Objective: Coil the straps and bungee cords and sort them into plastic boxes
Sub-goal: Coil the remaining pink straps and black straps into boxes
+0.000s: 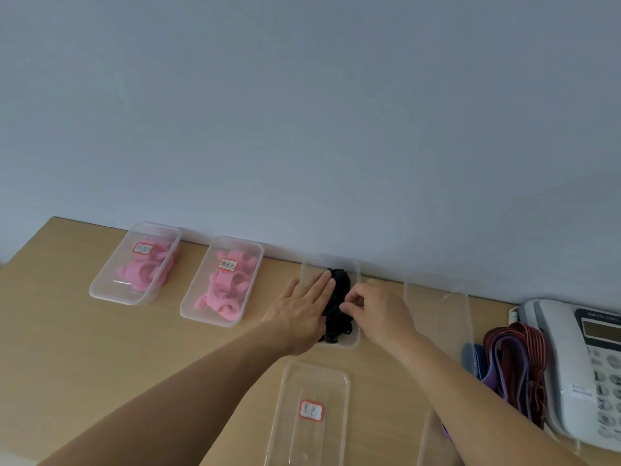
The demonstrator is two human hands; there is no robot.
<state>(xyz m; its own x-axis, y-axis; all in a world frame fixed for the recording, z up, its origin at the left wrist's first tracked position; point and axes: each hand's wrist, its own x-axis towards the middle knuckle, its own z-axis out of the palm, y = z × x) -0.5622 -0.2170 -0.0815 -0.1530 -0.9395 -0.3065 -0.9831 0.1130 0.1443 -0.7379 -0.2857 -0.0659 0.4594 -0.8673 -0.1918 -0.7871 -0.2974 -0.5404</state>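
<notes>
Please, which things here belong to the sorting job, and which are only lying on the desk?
Job: left hand, right hand, black straps, their open box, left pink-strap box, second pink-strap box, labelled lid, clear box at right, red and blue cords.
Lying about: telephone.

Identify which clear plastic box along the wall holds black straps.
The third box from the left, which the left hand and right hand reach into. It holds black straps; the two lidded boxes left of it hold pink ones.

From left stand first box (pixel 108 286), second box (pixel 192 309), open box (pixel 355 339), telephone (pixel 578 364); a lid (pixel 302 381) lies before the open box.
</notes>
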